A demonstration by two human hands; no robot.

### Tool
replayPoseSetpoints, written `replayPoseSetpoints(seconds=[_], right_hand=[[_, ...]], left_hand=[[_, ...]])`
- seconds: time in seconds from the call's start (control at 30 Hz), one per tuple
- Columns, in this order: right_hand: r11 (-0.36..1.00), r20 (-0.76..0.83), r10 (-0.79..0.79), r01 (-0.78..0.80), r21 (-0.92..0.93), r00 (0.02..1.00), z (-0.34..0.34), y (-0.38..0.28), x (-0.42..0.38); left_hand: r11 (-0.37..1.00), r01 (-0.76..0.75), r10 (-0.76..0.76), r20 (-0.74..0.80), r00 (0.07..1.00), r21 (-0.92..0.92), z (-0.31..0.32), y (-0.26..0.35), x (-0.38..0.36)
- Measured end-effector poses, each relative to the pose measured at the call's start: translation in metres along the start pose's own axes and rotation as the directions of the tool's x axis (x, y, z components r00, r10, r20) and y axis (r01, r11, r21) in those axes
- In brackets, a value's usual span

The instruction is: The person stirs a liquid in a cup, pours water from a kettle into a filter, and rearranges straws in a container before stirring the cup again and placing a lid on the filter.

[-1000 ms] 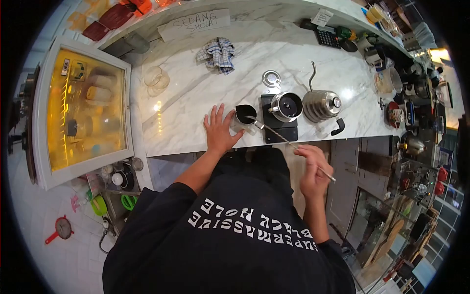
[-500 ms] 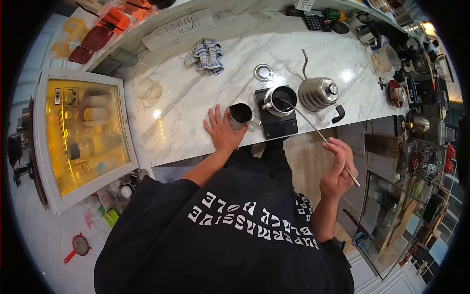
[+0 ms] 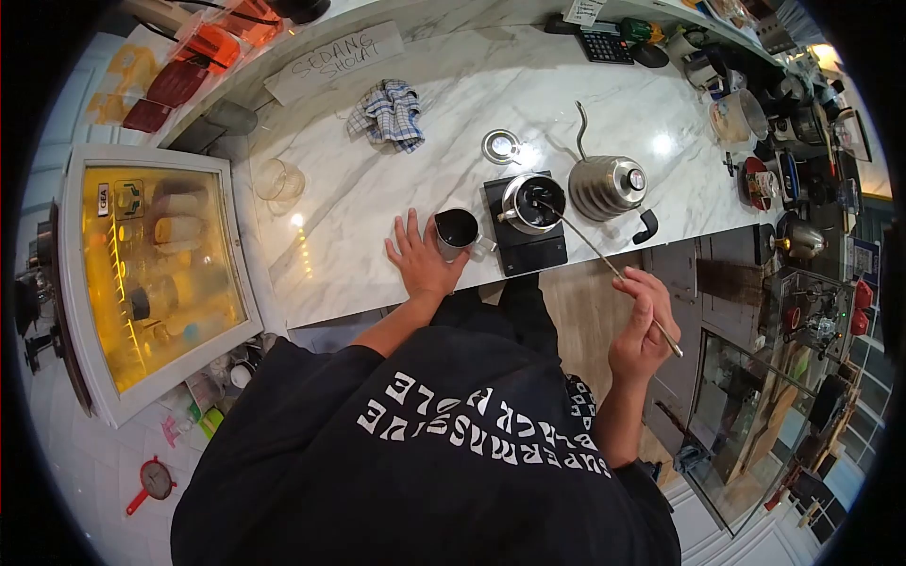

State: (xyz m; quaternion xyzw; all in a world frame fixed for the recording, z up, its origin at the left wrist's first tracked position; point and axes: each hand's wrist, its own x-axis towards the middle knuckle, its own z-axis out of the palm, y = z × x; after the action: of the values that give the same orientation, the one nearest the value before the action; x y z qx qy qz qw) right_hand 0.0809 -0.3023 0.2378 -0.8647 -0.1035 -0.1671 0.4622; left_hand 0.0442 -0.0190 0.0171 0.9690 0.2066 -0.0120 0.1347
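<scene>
My left hand (image 3: 421,261) lies on the marble counter with its fingers spread, the thumb side against a small metal pitcher (image 3: 450,252) that has dark contents. In my right hand (image 3: 645,326) is a long, thin bar spoon (image 3: 593,249), held between thumb and fingers. Its far end dips into dark liquid in a metal cup (image 3: 512,210) with a handle. Under that cup is a black scale (image 3: 531,257). A steel gooseneck kettle (image 3: 601,191) stands just right of the cup. Behind the cup lies a round metal lid (image 3: 500,146).
A checked cloth (image 3: 389,115) and a clear glass (image 3: 280,180) are on the left of the counter (image 3: 344,212). Farther back lie a handwritten sign (image 3: 335,62) and a calculator (image 3: 604,44). A glass-fronted fridge (image 3: 170,274) borders the left; containers (image 3: 739,117) crowd the right end.
The view has shifted slightly, so the counter things appear a little lower and to the left. Both hands keep nearly the same places, and the spoon stays in the cup.
</scene>
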Motion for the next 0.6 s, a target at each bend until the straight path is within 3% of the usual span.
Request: replayPoseSetpoints(seconds=[0.47,0.6], right_hand=[[1.000,-0.007,0.018,-0.018,-0.015,1.000,0.012,-0.009,0.001],[0.992,-0.063,0.124,-0.124,0.011,0.990,0.010,-0.006,-0.003]], left_hand=[[1.000,-0.024,0.024,-0.030,0.999,-0.005,0.003,-0.001,0.000],[1.000,-0.022,0.022,-0.017,1.000,-0.006,0.003,-0.002,0.001]])
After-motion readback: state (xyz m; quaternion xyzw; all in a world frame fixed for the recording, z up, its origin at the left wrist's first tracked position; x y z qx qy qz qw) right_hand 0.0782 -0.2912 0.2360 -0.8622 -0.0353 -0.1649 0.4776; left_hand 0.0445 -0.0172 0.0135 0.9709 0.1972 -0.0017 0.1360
